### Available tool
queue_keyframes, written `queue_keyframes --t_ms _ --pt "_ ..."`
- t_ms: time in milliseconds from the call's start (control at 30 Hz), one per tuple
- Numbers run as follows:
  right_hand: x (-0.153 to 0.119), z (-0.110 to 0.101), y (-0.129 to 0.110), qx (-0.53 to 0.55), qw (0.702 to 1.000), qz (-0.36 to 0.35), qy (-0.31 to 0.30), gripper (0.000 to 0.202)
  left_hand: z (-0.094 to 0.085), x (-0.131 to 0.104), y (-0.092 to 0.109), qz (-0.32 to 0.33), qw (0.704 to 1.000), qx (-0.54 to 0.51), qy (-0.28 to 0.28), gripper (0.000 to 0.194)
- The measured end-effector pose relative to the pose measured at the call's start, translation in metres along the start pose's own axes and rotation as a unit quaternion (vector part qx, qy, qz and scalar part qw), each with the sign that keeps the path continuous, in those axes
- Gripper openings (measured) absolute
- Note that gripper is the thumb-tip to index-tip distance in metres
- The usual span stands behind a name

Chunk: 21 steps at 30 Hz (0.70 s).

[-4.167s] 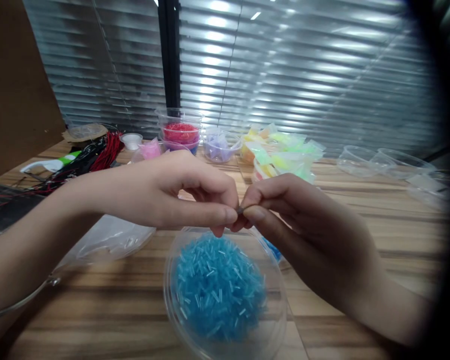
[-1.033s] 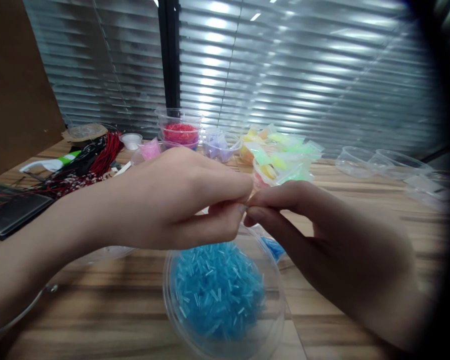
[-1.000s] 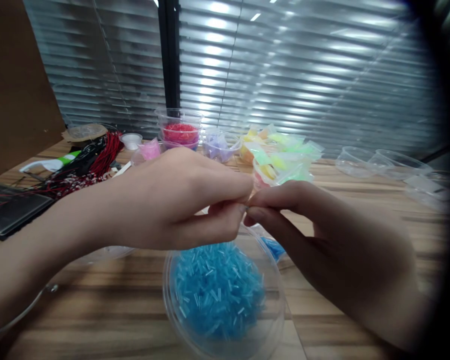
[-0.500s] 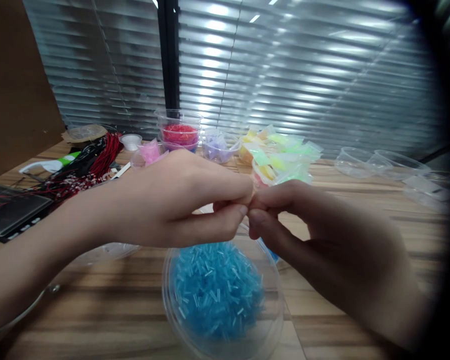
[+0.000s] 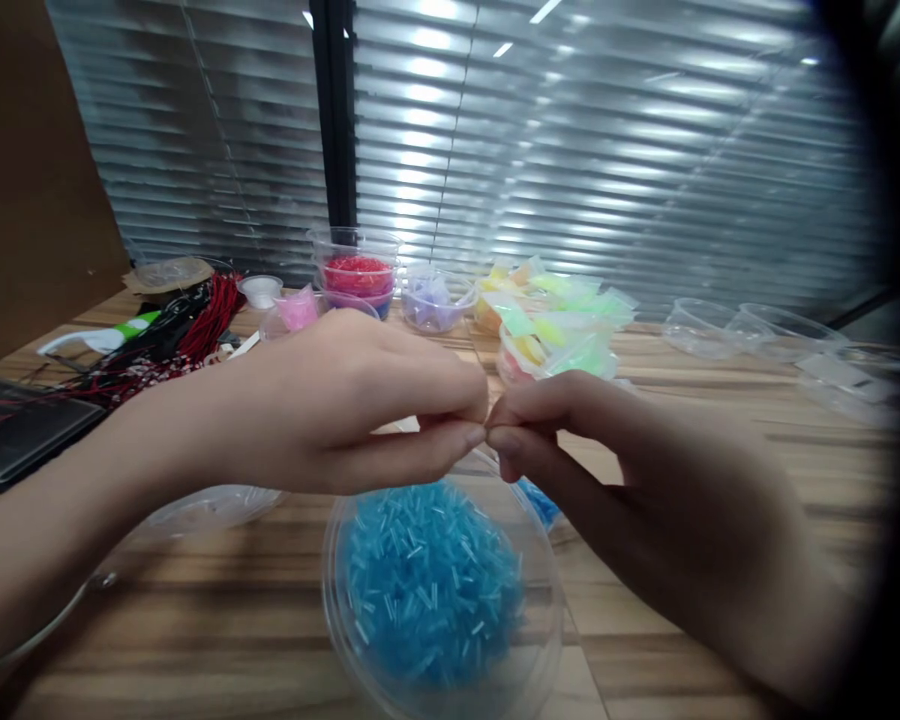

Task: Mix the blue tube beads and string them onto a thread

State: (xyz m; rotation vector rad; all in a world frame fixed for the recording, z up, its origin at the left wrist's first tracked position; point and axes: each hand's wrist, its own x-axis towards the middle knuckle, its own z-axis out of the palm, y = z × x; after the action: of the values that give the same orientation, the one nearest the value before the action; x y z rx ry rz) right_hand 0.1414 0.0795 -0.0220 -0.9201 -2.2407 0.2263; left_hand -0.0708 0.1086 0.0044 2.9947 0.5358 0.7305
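My left hand point(image 5: 367, 400) and my right hand point(image 5: 592, 450) meet fingertip to fingertip over the far rim of a round clear plastic tub point(image 5: 551, 600). Both are closed in a pinch, thumb against forefinger. Whatever lies between the fingertips is too small or too hidden to make out. Below them, the tub holds a heap of short blue translucent tube pieces point(image 5: 435, 590). Partly behind my right fingers sits something bright blue point(image 5: 540, 500), mostly covered. A clear plastic lid or dish point(image 5: 214, 508) lies under my left wrist.
Small yellow and green bags point(image 5: 562, 310) fill containers at the back. Stacked tubs point(image 5: 356, 275) hold red pieces; a cup point(image 5: 439, 300) holds purple ones. Red and black wires point(image 5: 202, 320) and a dark tray point(image 5: 26, 430) are at left. Clear cups point(image 5: 701, 330) stand at right.
My joined fingertips have shifted slightly left and down, still pinched together. The view has moved a little; the tub and the things behind it otherwise look the same.
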Motion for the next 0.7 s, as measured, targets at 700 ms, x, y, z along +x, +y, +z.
queue_keyframes --t_ms 700 --pt "-0.0023 0.0020 0.0023 -0.021 1.000 -0.006 0.022 0.016 0.0011 -0.0001 0.0020 -0.016 0.999 0.022 0.020 0.018"
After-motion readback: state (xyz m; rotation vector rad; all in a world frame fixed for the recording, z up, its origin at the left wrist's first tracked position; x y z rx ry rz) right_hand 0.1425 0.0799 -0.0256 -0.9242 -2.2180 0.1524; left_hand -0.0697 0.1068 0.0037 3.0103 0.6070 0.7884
